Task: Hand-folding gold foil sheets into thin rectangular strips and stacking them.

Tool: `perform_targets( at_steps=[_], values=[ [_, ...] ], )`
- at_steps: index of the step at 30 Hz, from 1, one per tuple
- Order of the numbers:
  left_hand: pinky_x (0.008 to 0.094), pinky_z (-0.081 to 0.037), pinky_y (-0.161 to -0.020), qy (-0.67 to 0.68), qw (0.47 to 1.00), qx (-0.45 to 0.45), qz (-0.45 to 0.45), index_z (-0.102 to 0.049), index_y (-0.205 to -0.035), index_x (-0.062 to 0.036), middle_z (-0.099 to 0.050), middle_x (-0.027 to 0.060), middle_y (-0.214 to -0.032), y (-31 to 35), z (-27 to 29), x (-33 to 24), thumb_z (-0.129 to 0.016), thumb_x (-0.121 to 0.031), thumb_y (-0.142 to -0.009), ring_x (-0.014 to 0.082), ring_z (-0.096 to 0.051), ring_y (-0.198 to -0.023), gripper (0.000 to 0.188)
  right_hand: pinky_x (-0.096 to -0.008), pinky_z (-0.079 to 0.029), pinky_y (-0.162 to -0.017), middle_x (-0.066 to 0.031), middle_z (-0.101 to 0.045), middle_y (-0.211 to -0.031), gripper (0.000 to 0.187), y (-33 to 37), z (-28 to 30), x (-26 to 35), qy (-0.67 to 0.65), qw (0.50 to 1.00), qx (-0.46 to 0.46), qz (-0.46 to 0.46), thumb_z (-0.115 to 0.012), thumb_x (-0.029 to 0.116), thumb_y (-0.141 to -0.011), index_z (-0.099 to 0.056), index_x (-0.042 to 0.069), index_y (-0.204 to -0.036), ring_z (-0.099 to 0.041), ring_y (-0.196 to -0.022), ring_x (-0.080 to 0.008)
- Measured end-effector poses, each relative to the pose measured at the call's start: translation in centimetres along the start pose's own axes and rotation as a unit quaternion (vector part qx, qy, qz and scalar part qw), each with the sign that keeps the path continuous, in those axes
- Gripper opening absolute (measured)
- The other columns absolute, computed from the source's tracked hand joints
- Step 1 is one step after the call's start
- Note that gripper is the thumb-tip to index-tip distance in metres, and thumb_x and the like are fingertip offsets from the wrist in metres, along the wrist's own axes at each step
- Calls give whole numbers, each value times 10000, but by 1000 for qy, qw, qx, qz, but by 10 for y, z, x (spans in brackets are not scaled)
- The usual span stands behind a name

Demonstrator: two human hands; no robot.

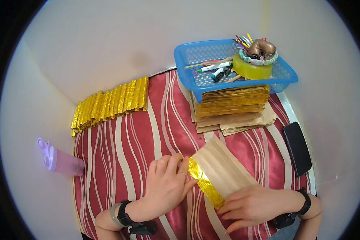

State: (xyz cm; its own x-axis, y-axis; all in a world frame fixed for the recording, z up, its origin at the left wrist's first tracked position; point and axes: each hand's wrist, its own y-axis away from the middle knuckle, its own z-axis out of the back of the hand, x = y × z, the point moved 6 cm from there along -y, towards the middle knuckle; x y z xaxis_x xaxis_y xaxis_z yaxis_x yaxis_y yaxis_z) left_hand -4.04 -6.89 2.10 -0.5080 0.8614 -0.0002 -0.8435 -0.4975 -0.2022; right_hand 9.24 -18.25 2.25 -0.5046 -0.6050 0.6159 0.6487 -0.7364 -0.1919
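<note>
In front of me lies a folded sheet of brown paper (224, 166), tilted on the cloth, with a shiny gold foil band (205, 185) along its left edge. My left hand (166, 186) closes on the upper end of that gold edge, thumb and fingers around it. Across the sheet's lower right part rests my right hand (250, 206), its fingers stretched out and slightly apart near the band's lower end. Its thumb is hard to make out. Each wrist wears a black strap with a small device.
A row of gold rolls (112, 102) lies at the back left. A blue basket (188, 82) with pens and tape stands on a stack of brown and gold papers (232, 106). A black phone (297, 149) lies right, a purple bottle (64, 161) left. White walls surround the striped red cloth (136, 160).
</note>
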Motion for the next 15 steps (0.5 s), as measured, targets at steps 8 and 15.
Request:
perform_targets(
  at_steps=[8,15],
  values=[
    [398,-386,-917,108,982,74,-140,-602,-1295,-154,-543,65,-1248,1,-24,-13,-656,-83,-771,272,-477,-1155,531,-352,-521,-808,-86,-661,-1057,282,1,13,-12,-168,985,-48,-5,-635,262,-911,-657,21,-1057,-644,-952,-255],
    [372,-453,-891,297,924,56,-234,-695,-1059,-100,-593,49,-1224,12,-23,-23,-702,-99,-753,269,-519,-1129,306,-490,-391,-1053,-94,-567,-1332,450,-2,11,-32,71,994,-31,-83,-652,227,-890,-562,26,-1283,-510,-1265,-261]
  ],
)
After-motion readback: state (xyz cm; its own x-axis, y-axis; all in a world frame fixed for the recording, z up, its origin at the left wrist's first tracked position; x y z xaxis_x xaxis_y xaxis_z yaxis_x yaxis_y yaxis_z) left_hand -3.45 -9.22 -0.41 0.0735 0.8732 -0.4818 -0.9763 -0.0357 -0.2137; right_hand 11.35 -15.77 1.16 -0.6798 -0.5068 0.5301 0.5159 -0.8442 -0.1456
